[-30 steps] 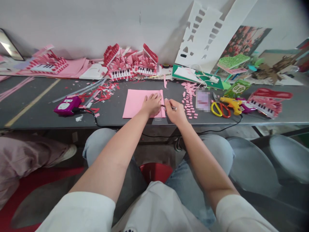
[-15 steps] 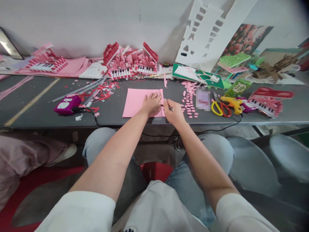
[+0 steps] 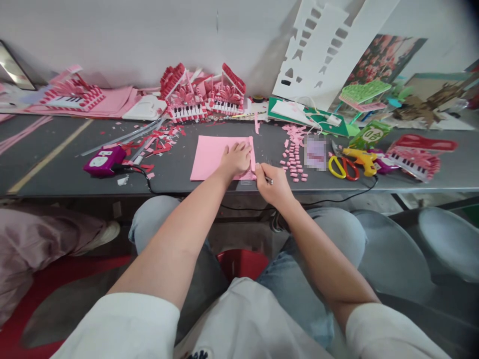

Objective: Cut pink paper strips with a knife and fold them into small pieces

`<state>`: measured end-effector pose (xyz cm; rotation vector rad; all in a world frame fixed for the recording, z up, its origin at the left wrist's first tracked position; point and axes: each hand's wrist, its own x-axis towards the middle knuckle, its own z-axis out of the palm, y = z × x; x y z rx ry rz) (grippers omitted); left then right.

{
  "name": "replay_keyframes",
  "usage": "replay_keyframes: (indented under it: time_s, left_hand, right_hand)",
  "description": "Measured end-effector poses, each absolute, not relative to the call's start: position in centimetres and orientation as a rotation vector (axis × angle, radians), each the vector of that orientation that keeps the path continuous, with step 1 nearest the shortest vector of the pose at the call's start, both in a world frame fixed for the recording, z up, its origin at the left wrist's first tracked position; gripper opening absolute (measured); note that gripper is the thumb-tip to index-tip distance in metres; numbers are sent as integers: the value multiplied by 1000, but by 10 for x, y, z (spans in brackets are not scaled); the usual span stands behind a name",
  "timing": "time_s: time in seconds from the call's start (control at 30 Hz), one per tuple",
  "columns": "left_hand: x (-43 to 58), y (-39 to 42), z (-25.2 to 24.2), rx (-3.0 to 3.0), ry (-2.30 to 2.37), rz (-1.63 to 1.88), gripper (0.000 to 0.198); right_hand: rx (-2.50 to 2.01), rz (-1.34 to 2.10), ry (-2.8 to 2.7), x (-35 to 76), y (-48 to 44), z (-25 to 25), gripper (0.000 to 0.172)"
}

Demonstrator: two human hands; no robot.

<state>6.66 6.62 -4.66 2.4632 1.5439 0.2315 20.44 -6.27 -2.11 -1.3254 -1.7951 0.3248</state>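
A pink sheet [image 3: 209, 157] of foam or card lies flat near the table's front edge. My left hand [image 3: 238, 158] presses on its right part, fingers stretched out and slightly spread. Under that hand, the end of a clear ruler-like strip [image 3: 246, 183] sticks out past the sheet's near edge. Closed in a pinch, my right hand [image 3: 274, 183] grips a slim pen-shaped tool [image 3: 269, 180] with a metallic end; its tip is hidden by the fingers. This hand is at the lower right edge of the sheet, beside a narrow pink strip [image 3: 252, 145].
Small pink pieces [image 3: 295, 167] lie in rows to the right, near scissors [image 3: 342, 167] and a yellow glue gun [image 3: 361, 157]. Left are a purple box [image 3: 105, 162] with a cable and red scraps [image 3: 160, 142]. Pink piano models [image 3: 187, 107] stand at the back.
My right hand has slid toward me along the sheet's right edge, with the tool in it. The left hand has stayed in place on the sheet.
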Motion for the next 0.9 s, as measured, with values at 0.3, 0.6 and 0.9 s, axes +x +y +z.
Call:
replay_keyframes:
  time_s: [0.3, 0.6, 0.9]
  left_hand:
    - [68, 68, -45, 2431, 1576, 204, 61]
    - [67, 68, -48, 2445, 1567, 208, 62]
    - [65, 64, -46, 2489, 1560, 202, 62]
  right_hand:
    - [-1352, 447, -1773, 210, -87, -13, 50]
    - [-1332, 669, -1434, 226, -67, -4, 62]
    - [-1356, 726, -1467, 230, -45, -16, 71]
